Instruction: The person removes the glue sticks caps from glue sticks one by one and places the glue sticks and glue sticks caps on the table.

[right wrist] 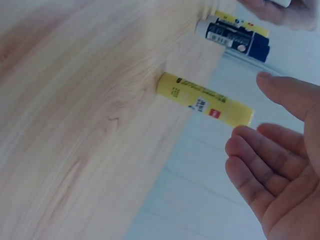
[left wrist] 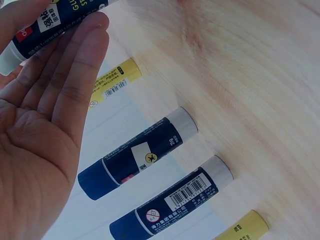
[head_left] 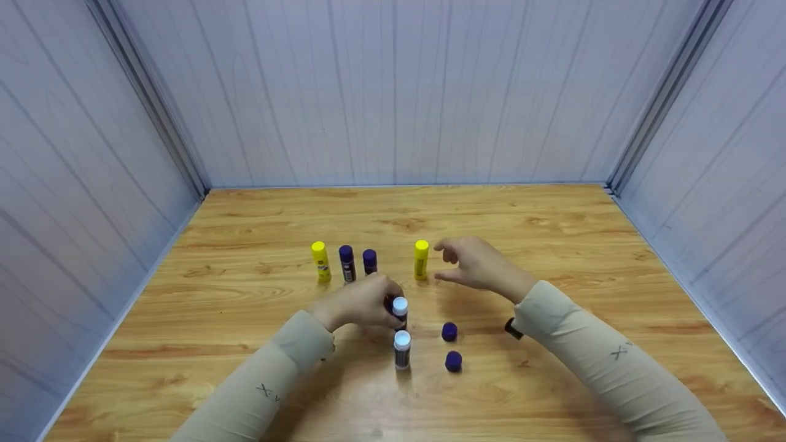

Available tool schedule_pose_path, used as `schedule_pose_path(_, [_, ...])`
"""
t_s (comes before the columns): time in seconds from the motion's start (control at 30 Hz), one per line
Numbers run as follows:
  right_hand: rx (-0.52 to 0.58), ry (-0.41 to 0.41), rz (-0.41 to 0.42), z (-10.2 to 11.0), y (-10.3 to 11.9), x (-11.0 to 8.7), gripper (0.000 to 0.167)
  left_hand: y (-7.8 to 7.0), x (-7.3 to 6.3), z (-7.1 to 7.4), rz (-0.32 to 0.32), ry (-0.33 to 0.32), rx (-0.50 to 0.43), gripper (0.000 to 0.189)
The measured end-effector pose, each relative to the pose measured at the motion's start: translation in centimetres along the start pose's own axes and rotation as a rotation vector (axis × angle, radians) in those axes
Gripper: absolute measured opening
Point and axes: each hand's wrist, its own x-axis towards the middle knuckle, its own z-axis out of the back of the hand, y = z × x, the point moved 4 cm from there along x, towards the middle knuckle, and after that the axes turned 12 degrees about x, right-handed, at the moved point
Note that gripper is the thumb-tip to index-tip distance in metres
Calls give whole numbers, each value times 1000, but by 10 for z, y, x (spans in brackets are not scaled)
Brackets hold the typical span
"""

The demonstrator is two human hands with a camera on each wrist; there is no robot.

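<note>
My left hand (head_left: 362, 301) grips an uncapped navy glue stick (head_left: 400, 310), its white end facing up; the navy label shows between fingers and thumb in the left wrist view. Close in front of it, a second uncapped navy glue stick (head_left: 402, 353) stands upright. Two navy caps (head_left: 449, 332) (head_left: 454, 361) lie to the right of these sticks. My right hand (head_left: 479, 265) is just right of a standing yellow glue stick (head_left: 421, 262), thumb and fingers spread apart around nothing. In the right wrist view the fingertips (right wrist: 240, 132) overlap the top end of that yellow stick.
Beyond my left hand, another yellow glue stick (head_left: 321, 264) and two capped navy glue sticks (head_left: 347, 265) (head_left: 369, 261) stand in a row. The wood-grain table (head_left: 245, 344) is bounded by pale panel walls (head_left: 393, 92) at the back and both sides.
</note>
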Motion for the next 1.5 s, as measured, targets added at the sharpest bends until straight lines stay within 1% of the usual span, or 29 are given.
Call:
schedule_pose_path(0.13, [69, -9, -81, -3, -10, 15, 57, -1, 0, 0, 10, 6, 1, 12])
schedule_pose_path(0.23, [114, -16, -119, -5, -14, 25, 58, -1, 1, 1, 15, 10, 6, 13])
schedule_pose_path(0.4, [161, -20, -154, -8, -15, 38, 59, -2, 0, 1, 17, 14, 14, 13])
schedule_pose_path(0.53, [164, -16, -175, -11, -17, 45, 60, -2, 0, 1, 21, 12, 11, 12])
schedule_pose_path(0.63, [170, -17, -183, -12, -18, 49, 57, -1, 0, 1, 24, 14, 8, 12])
schedule_pose_path(0.73, [185, -22, -182, -13, -19, 50, 51, -1, 0, 1, 31, 19, 8, 12])
schedule_pose_path(0.97, [206, -35, -146, -15, -14, 54, 30, -3, -1, 2, -3, 11, 25, 11])
schedule_pose_path(1.07, [214, -41, -138, -16, -13, 54, 24, -3, -1, 1, 4, 14, 32, 11])
schedule_pose_path(1.3, [191, -53, -125, -15, -11, 52, 20, -2, 0, 1, -10, 10, 57, 13])
schedule_pose_path(1.5, [188, -67, -97, -13, -12, 49, 16, -2, 0, 1, 1, 25, 59, 17])
